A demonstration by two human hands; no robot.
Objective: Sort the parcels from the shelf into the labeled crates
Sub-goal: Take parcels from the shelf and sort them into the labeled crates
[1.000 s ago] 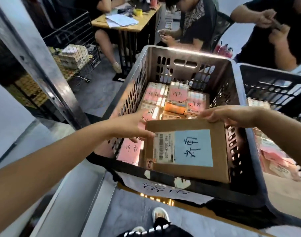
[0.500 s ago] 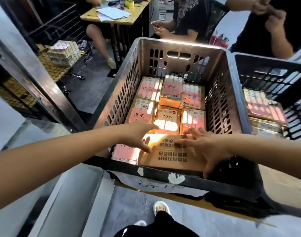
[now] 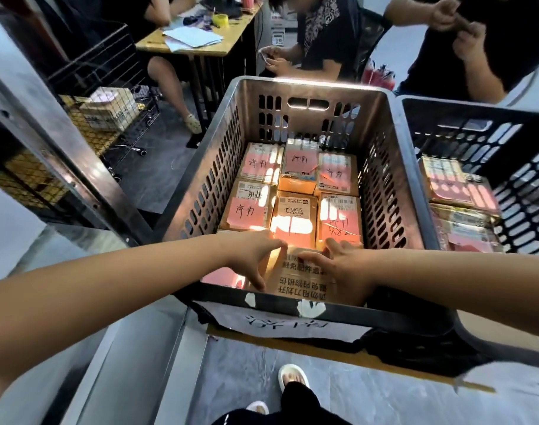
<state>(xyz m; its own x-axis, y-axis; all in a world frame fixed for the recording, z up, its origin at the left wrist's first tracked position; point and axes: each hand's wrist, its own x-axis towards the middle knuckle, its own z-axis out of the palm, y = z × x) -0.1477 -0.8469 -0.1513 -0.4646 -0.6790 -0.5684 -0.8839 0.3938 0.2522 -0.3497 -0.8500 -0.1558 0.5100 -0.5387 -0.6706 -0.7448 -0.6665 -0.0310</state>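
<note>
A brown cardboard parcel with printed black characters on its upturned face lies at the near end of the grey slotted crate. My left hand rests on its left edge with fingers spread. My right hand presses flat on its right part, fingers straight. Several parcels with pink handwritten labels fill the crate floor behind it. A white paper label with handwritten characters hangs on the crate's near wall.
A second dark crate with parcels stands right beside the first. A metal shelf post rises at left, with a wire cart of boxes behind it. Three people sit or stand beyond the crates near a wooden desk.
The parcel, held above the crate label-up a second ago, has been turned over and set down at the crate's near end. Both hands now lie on top of it, closer together.
</note>
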